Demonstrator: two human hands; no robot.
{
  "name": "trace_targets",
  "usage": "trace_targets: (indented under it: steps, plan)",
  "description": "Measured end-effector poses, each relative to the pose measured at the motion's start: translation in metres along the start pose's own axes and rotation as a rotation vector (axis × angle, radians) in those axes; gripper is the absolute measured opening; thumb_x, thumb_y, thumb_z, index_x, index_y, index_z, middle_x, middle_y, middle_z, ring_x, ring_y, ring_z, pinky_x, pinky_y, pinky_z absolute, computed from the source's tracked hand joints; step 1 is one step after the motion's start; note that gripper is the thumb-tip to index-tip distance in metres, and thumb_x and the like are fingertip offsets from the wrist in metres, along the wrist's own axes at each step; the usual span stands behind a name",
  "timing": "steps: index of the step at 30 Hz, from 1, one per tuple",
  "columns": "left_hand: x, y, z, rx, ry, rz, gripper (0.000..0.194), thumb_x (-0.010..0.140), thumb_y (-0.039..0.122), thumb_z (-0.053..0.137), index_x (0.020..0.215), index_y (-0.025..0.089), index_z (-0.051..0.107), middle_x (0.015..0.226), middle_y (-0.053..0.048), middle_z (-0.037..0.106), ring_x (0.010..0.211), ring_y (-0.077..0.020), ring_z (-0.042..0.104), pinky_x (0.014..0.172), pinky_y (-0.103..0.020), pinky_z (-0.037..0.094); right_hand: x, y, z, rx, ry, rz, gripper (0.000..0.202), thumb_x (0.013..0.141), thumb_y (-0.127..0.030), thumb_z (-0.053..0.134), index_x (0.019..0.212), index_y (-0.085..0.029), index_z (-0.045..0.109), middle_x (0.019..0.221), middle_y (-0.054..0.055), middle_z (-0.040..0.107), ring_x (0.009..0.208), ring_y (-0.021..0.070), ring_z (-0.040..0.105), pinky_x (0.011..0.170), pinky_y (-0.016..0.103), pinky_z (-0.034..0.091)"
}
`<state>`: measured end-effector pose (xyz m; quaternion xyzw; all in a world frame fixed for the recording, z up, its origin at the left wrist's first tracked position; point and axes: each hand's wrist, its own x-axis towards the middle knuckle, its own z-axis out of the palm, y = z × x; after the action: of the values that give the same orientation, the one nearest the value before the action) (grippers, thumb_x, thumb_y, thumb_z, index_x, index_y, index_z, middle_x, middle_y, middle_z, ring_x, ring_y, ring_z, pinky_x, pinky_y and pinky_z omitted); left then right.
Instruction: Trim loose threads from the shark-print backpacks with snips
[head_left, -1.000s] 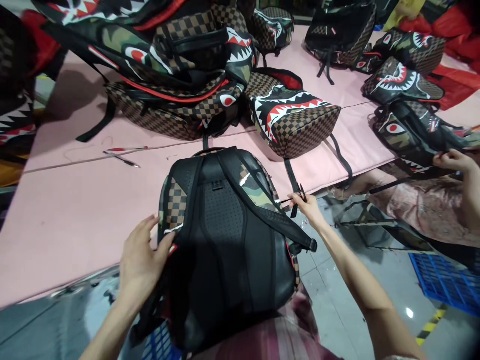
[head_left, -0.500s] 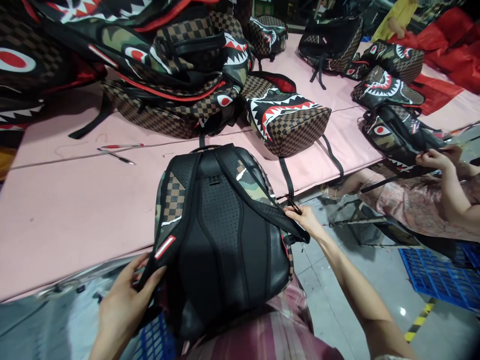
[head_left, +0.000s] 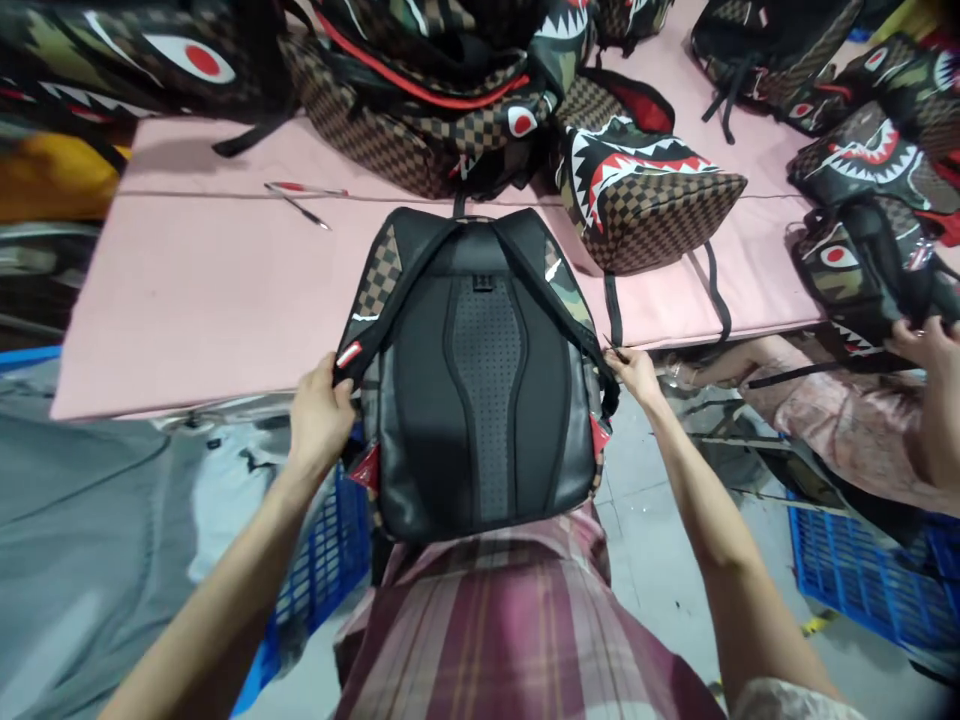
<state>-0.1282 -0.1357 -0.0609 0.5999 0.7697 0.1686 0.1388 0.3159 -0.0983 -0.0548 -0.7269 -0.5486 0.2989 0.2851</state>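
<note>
A black backpack (head_left: 491, 400) with checkered and camouflage sides rests on my lap against the table edge, its padded back panel and two shoulder straps facing me. My left hand (head_left: 322, 410) is closed on the strap at the left, beside a small red-and-white label. At the right, my right hand (head_left: 634, 372) pinches the other strap, and a thin dark pointed tool sticks out from its fingers. Red material shows at both lower sides of the bag.
Several shark-face backpacks (head_left: 645, 190) lie on the pink table (head_left: 210, 300). Two pens (head_left: 304, 205) are at the left. Another person's hand (head_left: 926, 345) touches a bag at the right. Blue crates (head_left: 862, 570) stand on the floor.
The backpack now faces me squarely, with both straps spread outward evenly. My left hand has moved up along the bag's side. The view has shifted, showing more of my lap.
</note>
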Motion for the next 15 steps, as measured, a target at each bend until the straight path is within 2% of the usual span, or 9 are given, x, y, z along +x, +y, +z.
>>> trace_targets:
  steps: [1,3,4,6,7,9,12,13,15]
  plan:
    - [-0.009,0.001,0.001,-0.005,0.069,0.043,0.048,0.089,0.026,0.039,0.13,0.0,0.041,0.128,-0.022,0.048,0.12,-0.0283,0.044,0.1,-0.043,0.036,-0.007,0.0,0.002,0.003,0.039,-0.006,0.026,0.071,-0.039,0.06,0.076,-0.015,0.068,0.072,0.002,0.067,0.071,0.0179,0.059,0.066,0.026,0.042]
    - [-0.035,0.003,-0.006,0.008,0.201,0.191,0.043,0.09,0.027,0.041,0.125,0.003,0.047,0.129,-0.02,0.047,0.125,-0.0269,0.039,0.103,-0.043,0.032,-0.03,0.0,-0.003,0.062,0.211,-0.018,0.031,0.075,-0.043,0.056,0.078,-0.014,0.067,0.068,0.0,0.063,0.066,0.0152,0.055,0.062,0.025,0.04]
    - [-0.051,0.003,-0.01,0.022,0.218,0.289,0.04,0.09,0.029,0.043,0.121,0.006,0.049,0.128,-0.017,0.049,0.126,-0.0262,0.037,0.104,-0.043,0.031,-0.045,0.0,-0.009,0.124,0.312,-0.022,0.033,0.078,-0.044,0.053,0.077,-0.014,0.066,0.063,-0.001,0.059,0.061,0.0131,0.052,0.058,0.024,0.038]
    - [-0.087,0.0,-0.015,0.059,0.116,0.545,0.037,0.088,0.034,0.047,0.119,0.014,0.052,0.125,-0.012,0.054,0.13,-0.0268,0.034,0.106,-0.048,0.026,-0.083,-0.001,-0.02,0.275,0.428,-0.019,0.036,0.081,-0.047,0.051,0.074,-0.014,0.064,0.053,-0.004,0.049,0.049,0.0094,0.042,0.049,0.022,0.033]
    - [-0.104,-0.004,-0.014,0.081,0.016,0.681,0.04,0.086,0.039,0.05,0.12,0.017,0.051,0.125,-0.011,0.056,0.131,-0.0277,0.033,0.107,-0.05,0.022,-0.106,-0.002,-0.022,0.34,0.392,-0.009,0.038,0.082,-0.048,0.05,0.073,-0.015,0.064,0.05,-0.004,0.046,0.045,0.0085,0.039,0.046,0.022,0.031]
    - [-0.131,-0.017,-0.006,0.126,-0.149,0.87,0.051,0.083,0.048,0.051,0.126,0.019,0.047,0.129,-0.013,0.054,0.131,-0.03,0.033,0.108,-0.054,0.013,-0.157,-0.005,-0.016,0.384,0.135,0.017,0.037,0.085,-0.048,0.048,0.077,-0.016,0.065,0.05,-0.002,0.051,0.043,0.0092,0.041,0.045,0.023,0.034]
    - [-0.145,-0.044,0.011,0.175,-0.196,0.902,0.046,0.09,0.037,0.04,0.132,0.019,0.04,0.131,-0.016,0.051,0.127,-0.0274,0.041,0.109,-0.054,0.004,-0.226,-0.009,0.017,0.303,-0.296,0.065,0.033,0.084,-0.045,0.05,0.073,-0.018,0.065,0.067,0.004,0.066,0.06,0.0152,0.058,0.059,0.026,0.044]
    - [-0.143,-0.051,0.014,0.186,-0.175,0.9,0.042,0.091,0.029,0.037,0.133,0.02,0.04,0.13,-0.015,0.052,0.125,-0.0256,0.044,0.109,-0.053,0.004,-0.242,-0.01,0.031,0.257,-0.313,0.081,0.032,0.084,-0.044,0.051,0.074,-0.018,0.066,0.072,0.005,0.067,0.066,0.0166,0.06,0.064,0.027,0.045]
    - [-0.134,-0.056,0.018,0.195,-0.12,0.959,0.043,0.09,0.016,0.035,0.132,0.022,0.041,0.127,-0.013,0.055,0.123,-0.0224,0.047,0.11,-0.048,0.009,-0.259,-0.011,0.055,0.206,-0.197,0.143,0.034,0.085,-0.044,0.047,0.073,-0.017,0.065,0.071,0.005,0.066,0.066,0.017,0.059,0.065,0.028,0.044]
